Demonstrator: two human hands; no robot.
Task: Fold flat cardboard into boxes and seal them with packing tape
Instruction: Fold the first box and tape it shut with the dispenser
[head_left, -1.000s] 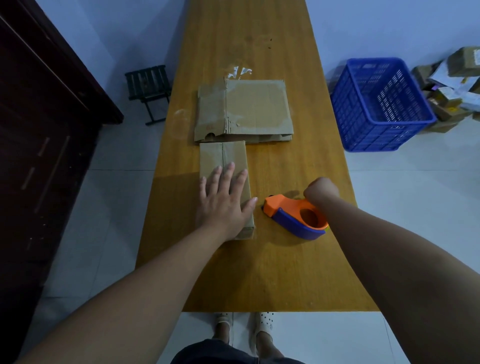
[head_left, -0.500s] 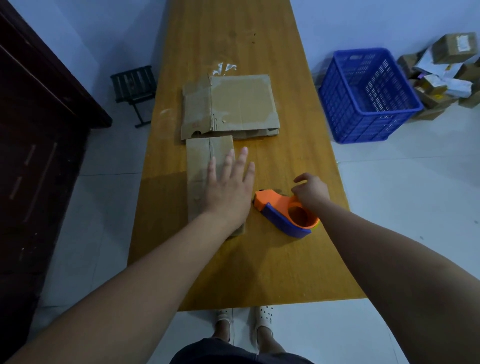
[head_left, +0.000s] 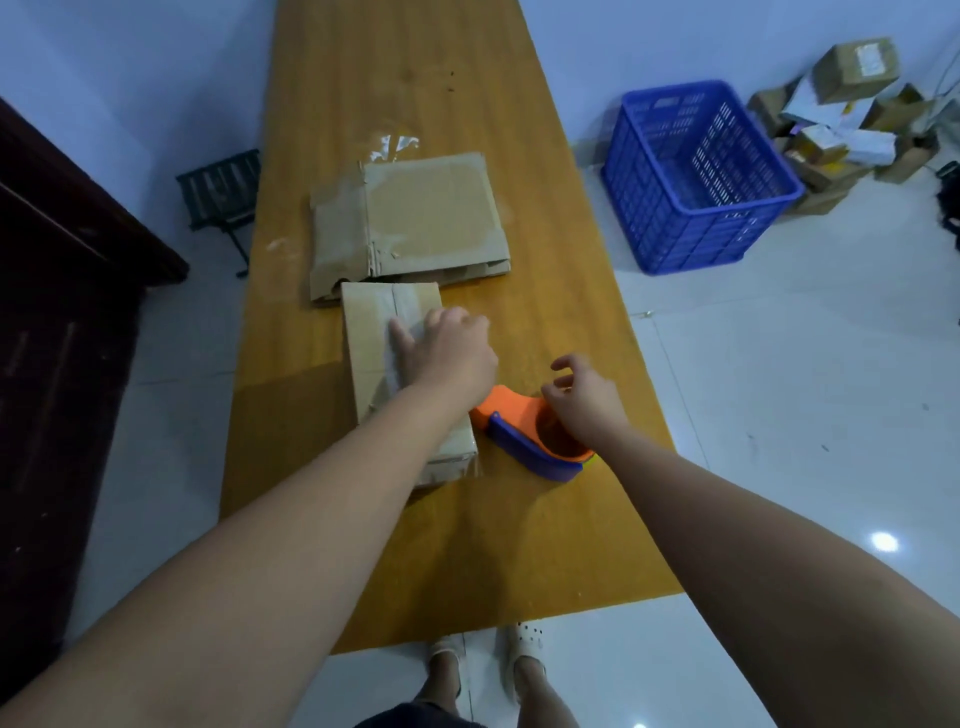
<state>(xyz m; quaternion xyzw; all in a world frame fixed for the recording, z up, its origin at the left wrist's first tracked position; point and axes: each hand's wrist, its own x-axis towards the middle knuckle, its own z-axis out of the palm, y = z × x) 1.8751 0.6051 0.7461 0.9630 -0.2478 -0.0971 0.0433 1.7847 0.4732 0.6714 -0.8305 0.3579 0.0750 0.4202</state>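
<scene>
A small taped cardboard box (head_left: 369, 338) lies lengthwise on the wooden table (head_left: 395, 78). My left hand (head_left: 452, 353) is on its far right part, thumb flat on the top and fingers curled over the right edge. Just right of the box lies the orange and blue tape dispenser (head_left: 524, 441). My right hand (head_left: 582, 400) hovers over the dispenser's ring with loosely curled fingers, holding nothing. A stack of flattened cardboard (head_left: 426, 213) lies right behind the small box.
A scrap of clear tape (head_left: 392, 145) sticks to the table behind the flat cardboard. A blue plastic crate (head_left: 696, 208) stands on the floor to the right, with a pile of parcels (head_left: 852, 104) beyond it. A dark cabinet (head_left: 62, 312) and a small stool (head_left: 221, 187) stand left.
My left hand went from lying flat on the box to curling its fingers over the right edge. My right hand let go of the dispenser and lifted slightly above it.
</scene>
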